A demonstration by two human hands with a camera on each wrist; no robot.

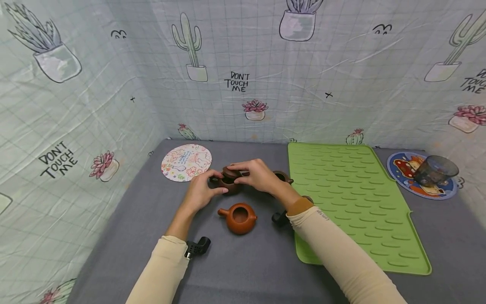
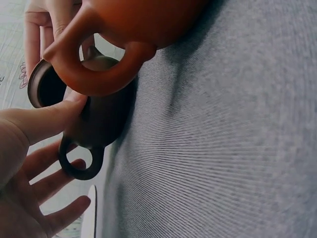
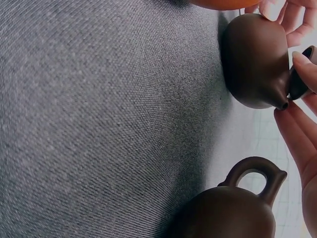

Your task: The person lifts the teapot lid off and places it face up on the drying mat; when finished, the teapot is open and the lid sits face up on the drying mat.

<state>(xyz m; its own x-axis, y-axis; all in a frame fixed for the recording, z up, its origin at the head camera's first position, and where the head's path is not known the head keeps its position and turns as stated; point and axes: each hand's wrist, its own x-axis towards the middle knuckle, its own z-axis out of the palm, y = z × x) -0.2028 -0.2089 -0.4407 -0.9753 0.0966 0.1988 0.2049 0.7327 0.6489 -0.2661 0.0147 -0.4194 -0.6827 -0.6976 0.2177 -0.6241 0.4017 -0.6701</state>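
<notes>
My left hand (image 1: 202, 191) holds a small dark brown teapot (image 1: 231, 188) at its handle side. In the left wrist view, the thumb lies against the teapot (image 2: 106, 116) near its rim, while several fingers spread behind the looped handle. My right hand (image 1: 260, 174) pinches a dark brown lid (image 1: 230, 171) by its edge. That lid (image 3: 298, 83) is tilted over the mouth, close to the spout; whether it touches the rim I cannot tell. Nearer to me stands an orange-brown teapot (image 1: 243, 228) without a lid, its handle pointing left.
Another dark brown teapot (image 3: 223, 213) stands right of the hands, partly behind my right wrist. Beyond lies a green ridged mat (image 1: 341, 190). A round floral mat (image 1: 186, 162) is at the back left. On a blue round mat (image 1: 440, 194) at the right, a dark clear glass (image 1: 434, 171) stands.
</notes>
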